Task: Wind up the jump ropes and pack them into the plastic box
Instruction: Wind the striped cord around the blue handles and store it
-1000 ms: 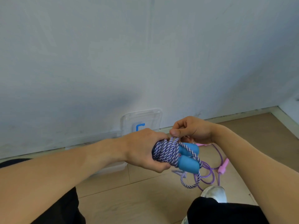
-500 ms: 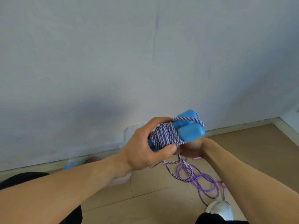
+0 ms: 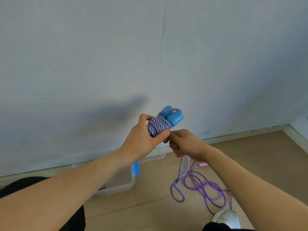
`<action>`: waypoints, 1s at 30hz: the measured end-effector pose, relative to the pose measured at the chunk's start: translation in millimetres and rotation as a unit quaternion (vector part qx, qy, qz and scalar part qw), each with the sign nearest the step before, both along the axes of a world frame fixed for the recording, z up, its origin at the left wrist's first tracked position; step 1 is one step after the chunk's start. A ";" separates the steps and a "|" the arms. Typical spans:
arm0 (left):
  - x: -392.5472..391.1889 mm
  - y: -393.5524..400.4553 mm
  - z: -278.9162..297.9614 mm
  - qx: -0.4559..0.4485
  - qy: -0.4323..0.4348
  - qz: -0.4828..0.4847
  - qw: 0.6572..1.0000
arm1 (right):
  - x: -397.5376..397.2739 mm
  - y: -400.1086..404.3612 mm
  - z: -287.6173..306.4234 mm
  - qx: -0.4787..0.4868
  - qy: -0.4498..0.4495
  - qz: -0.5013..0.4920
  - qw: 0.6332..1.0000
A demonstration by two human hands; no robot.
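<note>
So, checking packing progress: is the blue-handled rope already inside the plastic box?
No, the left hand holds the blue-handled rope up in the air, above the plastic box on the floor.

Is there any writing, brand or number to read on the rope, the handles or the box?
None can be read.
Blue handles: plain, no print visible.
Plastic box: a small dark mark low on its wall, too small and blurred to read.
Pink handle: no print visible.
</note>
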State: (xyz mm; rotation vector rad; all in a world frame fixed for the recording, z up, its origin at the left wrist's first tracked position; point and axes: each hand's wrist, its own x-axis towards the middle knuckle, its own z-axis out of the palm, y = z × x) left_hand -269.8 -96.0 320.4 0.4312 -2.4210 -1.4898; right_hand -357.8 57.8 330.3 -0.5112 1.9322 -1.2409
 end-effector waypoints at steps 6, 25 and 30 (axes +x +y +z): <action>-3.5 -9.5 -6.8 -0.195 -0.036 -0.065 0.978 | -2.6 9.9 5.0 0.046 -0.046 -0.010 0.998; 4.8 7.1 -23.5 -0.343 -0.110 -0.219 0.907 | 4.8 18.4 25.9 0.221 0.101 0.229 0.943; 6.5 7.2 -17.1 -0.332 -0.053 -0.330 0.882 | -7.1 32.5 26.9 0.201 0.174 0.205 0.942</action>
